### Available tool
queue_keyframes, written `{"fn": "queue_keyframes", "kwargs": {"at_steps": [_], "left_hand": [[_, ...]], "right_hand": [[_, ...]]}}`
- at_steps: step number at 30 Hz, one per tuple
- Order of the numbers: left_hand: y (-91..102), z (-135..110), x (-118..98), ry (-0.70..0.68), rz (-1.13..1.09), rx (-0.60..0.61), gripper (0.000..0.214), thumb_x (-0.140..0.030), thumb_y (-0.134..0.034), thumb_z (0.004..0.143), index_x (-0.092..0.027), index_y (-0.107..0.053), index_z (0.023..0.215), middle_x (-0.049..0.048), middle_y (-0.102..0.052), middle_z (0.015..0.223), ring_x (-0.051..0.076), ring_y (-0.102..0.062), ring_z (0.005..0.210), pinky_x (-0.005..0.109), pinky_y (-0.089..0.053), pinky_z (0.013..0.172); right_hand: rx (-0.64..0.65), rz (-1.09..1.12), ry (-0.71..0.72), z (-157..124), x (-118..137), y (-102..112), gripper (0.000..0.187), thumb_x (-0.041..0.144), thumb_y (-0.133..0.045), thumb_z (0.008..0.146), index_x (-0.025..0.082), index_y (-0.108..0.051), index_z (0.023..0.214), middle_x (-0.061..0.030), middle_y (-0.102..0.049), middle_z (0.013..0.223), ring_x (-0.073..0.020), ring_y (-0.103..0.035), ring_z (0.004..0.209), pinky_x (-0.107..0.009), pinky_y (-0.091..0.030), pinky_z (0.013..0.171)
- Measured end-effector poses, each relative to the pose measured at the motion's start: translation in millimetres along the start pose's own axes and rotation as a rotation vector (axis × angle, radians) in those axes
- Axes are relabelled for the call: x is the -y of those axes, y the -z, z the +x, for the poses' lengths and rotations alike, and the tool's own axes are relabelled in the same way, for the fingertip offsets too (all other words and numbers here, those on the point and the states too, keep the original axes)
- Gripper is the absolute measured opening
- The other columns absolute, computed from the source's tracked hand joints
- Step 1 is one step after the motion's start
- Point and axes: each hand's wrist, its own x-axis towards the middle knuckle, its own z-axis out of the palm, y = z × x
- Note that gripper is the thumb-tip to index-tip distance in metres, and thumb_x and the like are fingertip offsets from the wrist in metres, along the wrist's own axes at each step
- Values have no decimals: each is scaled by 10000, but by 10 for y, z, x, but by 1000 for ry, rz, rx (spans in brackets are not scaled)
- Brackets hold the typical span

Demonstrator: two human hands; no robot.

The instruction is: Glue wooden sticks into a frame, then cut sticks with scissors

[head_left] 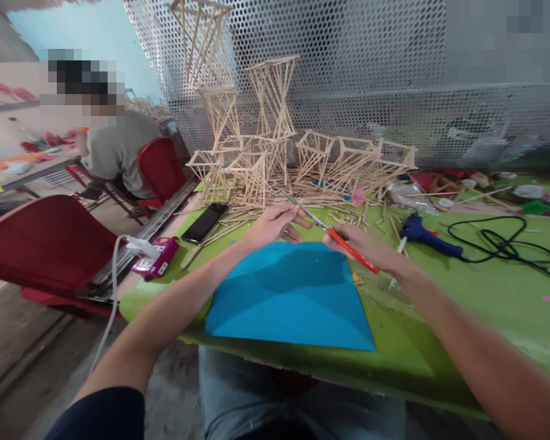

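My right hand (360,241) holds a pair of scissors (348,249) with red-orange handles. Their metal blades point up and to the left, away from me. Close to the blades is my left hand (275,225), its fingers bent and spread apart; whether a fingertip touches the metal I cannot tell. Below both hands a blue sheet (293,299) lies flat at the front of the green-covered table (499,330). Beyond the hands lies a pile of thin wooden sticks (279,183), some of them loose and cut short.
Stick towers (275,98) stand behind the pile, against a perforated metal panel (348,49). At left are a phone (205,223), a purple power strip (156,260) and red chairs (50,250); another person (119,146) sits beyond. A blue glue gun (431,237) with black cable lies right.
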Motion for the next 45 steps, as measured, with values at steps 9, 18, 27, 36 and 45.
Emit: {"fn": "queue_keyframes", "kwargs": {"at_steps": [9, 18, 27, 36, 45], "left_hand": [[28, -7, 35, -21, 162, 13, 467, -533, -630, 979, -99, -683, 1143, 175, -829, 1019, 149, -716, 483, 185, -476, 378], [50, -56, 112, -164, 232, -13, 584, -604, -612, 1001, -50, -747, 1129, 171, -826, 906, 56, -515, 306, 176, -306, 286], [54, -52, 114, -170, 199, -32, 542, -575, -597, 1006, -65, -746, 1113, 176, -830, 949, 37, -476, 297, 175, -259, 285], [-57, -116, 99, -129, 193, 34, 562, -602, -614, 989, -69, -740, 1115, 149, -827, 895, 44, -476, 284, 185, -279, 288], [-41, -129, 91, -176, 190, 23, 528, -572, -600, 1010, -70, -751, 1080, 135, -819, 854, 48, -486, 288, 182, -272, 290]], "right_hand": [[-16, -107, -71, -16, 73, -67, 521, 656, -679, 890, 230, -516, 639, 13, -505, 585, -147, -405, 558, -312, -263, 547], [-26, -143, -54, -48, 97, -69, 481, 514, -681, 847, 236, -395, 578, 37, -376, 552, -126, -322, 556, -315, -207, 551], [-93, -205, -70, -2, 65, -162, 434, 512, -639, 884, 235, -444, 613, 23, -439, 574, -139, -377, 572, -316, -276, 584], [103, -24, -27, -79, 129, -66, 581, 816, -548, 914, 243, -511, 830, 8, -535, 745, -175, -494, 656, -312, -371, 613], [12, -152, -50, -116, 202, -226, 558, 797, -485, 933, 262, -448, 776, -42, -603, 717, -202, -532, 644, -332, -368, 608]]}}
